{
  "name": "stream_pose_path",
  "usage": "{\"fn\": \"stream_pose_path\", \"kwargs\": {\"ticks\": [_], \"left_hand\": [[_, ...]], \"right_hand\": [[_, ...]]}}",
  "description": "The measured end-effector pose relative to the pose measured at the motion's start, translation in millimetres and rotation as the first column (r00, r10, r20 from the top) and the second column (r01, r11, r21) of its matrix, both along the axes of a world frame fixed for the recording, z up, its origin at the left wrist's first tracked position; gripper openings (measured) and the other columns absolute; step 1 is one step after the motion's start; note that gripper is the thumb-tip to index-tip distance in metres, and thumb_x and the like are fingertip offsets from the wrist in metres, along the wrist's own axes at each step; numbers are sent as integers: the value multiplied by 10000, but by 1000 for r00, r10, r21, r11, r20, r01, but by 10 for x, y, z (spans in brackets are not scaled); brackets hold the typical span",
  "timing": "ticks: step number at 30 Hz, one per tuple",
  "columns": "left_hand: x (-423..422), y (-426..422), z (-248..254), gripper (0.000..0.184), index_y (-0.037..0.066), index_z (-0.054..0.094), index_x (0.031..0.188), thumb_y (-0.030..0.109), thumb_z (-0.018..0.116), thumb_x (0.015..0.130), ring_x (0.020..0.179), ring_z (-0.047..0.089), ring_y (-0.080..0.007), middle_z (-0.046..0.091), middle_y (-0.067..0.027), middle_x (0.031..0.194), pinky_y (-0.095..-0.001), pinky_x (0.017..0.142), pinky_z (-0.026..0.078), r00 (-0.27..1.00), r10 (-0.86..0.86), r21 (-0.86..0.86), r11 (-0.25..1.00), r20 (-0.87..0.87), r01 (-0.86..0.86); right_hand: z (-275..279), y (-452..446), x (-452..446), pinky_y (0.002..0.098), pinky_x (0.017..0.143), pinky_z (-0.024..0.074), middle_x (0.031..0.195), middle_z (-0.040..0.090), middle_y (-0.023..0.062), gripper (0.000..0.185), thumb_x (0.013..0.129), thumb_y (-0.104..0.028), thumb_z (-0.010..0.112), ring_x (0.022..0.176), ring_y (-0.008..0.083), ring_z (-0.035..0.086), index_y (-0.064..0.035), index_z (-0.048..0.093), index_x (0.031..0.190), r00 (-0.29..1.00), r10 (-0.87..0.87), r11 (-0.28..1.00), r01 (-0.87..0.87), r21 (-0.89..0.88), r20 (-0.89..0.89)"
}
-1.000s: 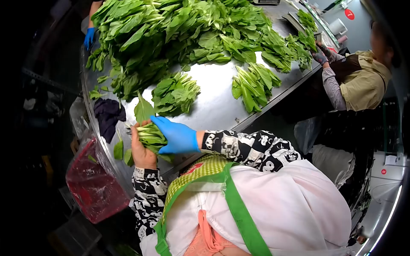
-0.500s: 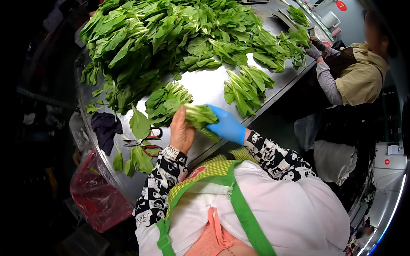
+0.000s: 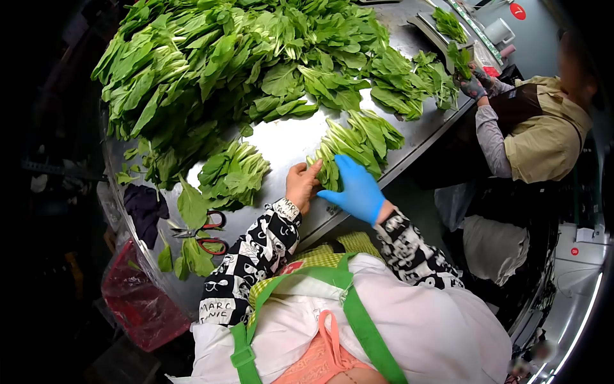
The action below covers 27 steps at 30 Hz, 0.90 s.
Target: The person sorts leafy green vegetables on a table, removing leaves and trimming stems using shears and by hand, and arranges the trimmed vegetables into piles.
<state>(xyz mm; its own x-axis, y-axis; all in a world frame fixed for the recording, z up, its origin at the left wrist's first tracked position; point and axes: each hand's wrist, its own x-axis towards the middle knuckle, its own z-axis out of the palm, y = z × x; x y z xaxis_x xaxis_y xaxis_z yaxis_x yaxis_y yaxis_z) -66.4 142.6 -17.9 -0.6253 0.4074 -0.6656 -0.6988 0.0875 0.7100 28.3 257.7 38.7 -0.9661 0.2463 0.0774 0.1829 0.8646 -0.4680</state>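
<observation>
Metal-topped table, edge running diagonally past the wearer's front; dark surroundings at left, a red translucent crate or bag just off the table's near-left side. Large heap of leafy greens covers the far half. Co-worker at far right, gloved hands on a small bunch.

Greens being worked: right-hand bunch, lying on the metal near the front edge, pale stems and leaves mixed. A second, separate bunch lies to its left, well apart from it.

Right hand, blue glove: fingers extended, thumb spread away, fingertips at the bunch's near end; not closed round it. Left hand, bare: fingers partly bent at the bunch's left side; cannot tell whether it pinches any stems.

Scissors lie untouched among loose leaves, beside a dark cloth.

Judgement: step in hand looks like placing or gathering greens at this bunch. Next move seems to call for either clearing both hands without dragging leaves, or squaring stray stems with light pressure; soft leaves would likely bruise under a hard squeeze.
</observation>
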Motion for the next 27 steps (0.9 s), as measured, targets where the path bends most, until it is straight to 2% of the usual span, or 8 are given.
{"fn": "stream_pose_path", "kwargs": {"ticks": [4,7,8,11,15,18,22,27], "left_hand": [[-23,82,-182,802,-89,369,1236,408,748,734,712,553,-174,570,-115,900,-291,627,475,960,-148,-223,970,-236,94],[-18,108,-350,844,-102,367,1224,446,750,709,749,578,-217,571,-143,896,-312,672,484,861,-346,-431,886,-372,170],[-45,142,-174,888,-102,349,1236,470,750,688,818,603,-299,586,-196,932,-341,746,489,863,-392,-469,856,-318,216],[-62,214,-124,932,-100,318,1258,482,755,675,906,599,-351,587,-245,996,-368,808,483,812,-461,-566,799,-357,205],[-39,321,-6,943,-97,293,1274,421,777,653,989,574,-391,564,-288,1067,-388,859,467,796,-461,-577,797,-392,177],[1,368,-41,835,-62,298,1285,204,755,638,904,589,-333,566,-228,1013,-375,798,481,833,-375,-533,838,-407,117],[-27,334,-61,704,-10,351,1261,146,701,670,772,558,-268,523,-132,881,-362,702,468,834,-297,-509,860,-466,22],[-125,413,-54,559,-21,441,1179,126,665,688,822,568,-298,553,-166,923,-372,749,464,788,-326,-459,886,-522,62]], "right_hand": [[234,497,-110,419,757,485,996,608,197,490,793,-314,659,876,348,598,24,551,1131,992,-112,983,103,-150,-56],[-125,954,-454,407,724,492,938,643,164,284,834,-212,597,821,346,614,-28,626,1048,984,-53,998,55,5,-172],[-367,1088,-585,412,717,491,935,642,167,271,841,-221,574,824,351,610,-57,633,1048,992,-41,999,42,8,-118],[-506,1188,-884,425,705,491,908,643,168,249,837,-233,545,823,355,609,-97,643,1022,998,-30,997,26,75,59],[-689,1166,-1033,449,680,492,833,647,158,185,791,-211,541,784,353,619,-114,640,914,921,-18,969,-79,233,389],[-699,1218,-945,455,654,490,795,648,142,155,766,-182,525,754,350,623,-125,633,862,948,9,970,-86,226,319],[-557,1225,-856,416,609,513,744,656,142,97,732,-120,560,710,322,652,-113,645,778,942,47,965,-129,228,332],[-647,1161,-852,430,638,504,754,646,139,91,748,-121,539,724,340,635,-99,626,766,954,24,988,-69,141,298]]}}
